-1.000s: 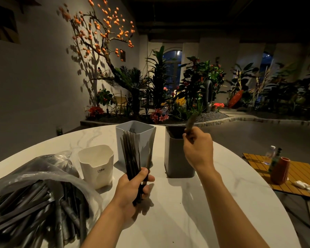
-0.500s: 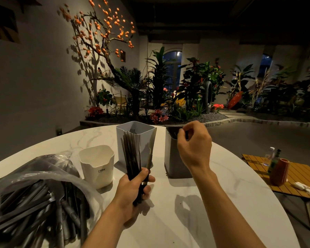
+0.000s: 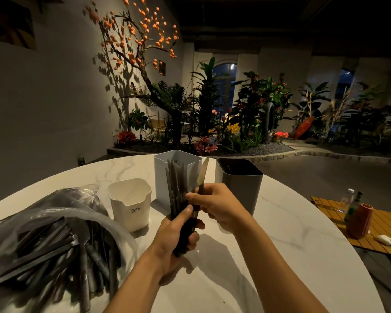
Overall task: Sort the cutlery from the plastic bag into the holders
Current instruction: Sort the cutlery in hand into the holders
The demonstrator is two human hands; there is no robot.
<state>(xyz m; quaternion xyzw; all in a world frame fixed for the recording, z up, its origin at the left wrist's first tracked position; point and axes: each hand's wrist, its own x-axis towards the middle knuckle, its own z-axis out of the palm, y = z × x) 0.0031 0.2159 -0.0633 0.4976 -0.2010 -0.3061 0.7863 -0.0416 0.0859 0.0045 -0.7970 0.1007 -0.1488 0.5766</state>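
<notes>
At centre frame, left hand [image 3: 176, 233] grips a bundle [image 3: 178, 195] of dark cutlery upright by the handles, fingers wrapped round, thumb across the front. Held vertical so single pieces fan out and can be picked off the top. Right hand [image 3: 215, 205] pinches one knife [image 3: 202, 175] at the bundle's right edge, fingers curled on its shaft; blade points to 12 o'clock. My read: it's being pulled out for the next drop.

Holders sit on the worktop [image 3: 280, 233] beyond the hands, mouths up, within reach: short white cup [image 3: 130, 204] at 10 o'clock, tall pale-grey bin [image 3: 163, 177] at 12 with handles showing inside, dark-grey bin [image 3: 242, 188] at 1 o'clock. All smooth plastic, squarish, rounded corners.

Bag [image 3: 54, 233] at 8 o'clock: clear, crinkly film, slumped open, still packed with slim matte-dark pieces. Sorting looks early.

Worktop is round, white, marble-veined, glossy. Knife blade looks thin, tapered, slightly reflective.
</notes>
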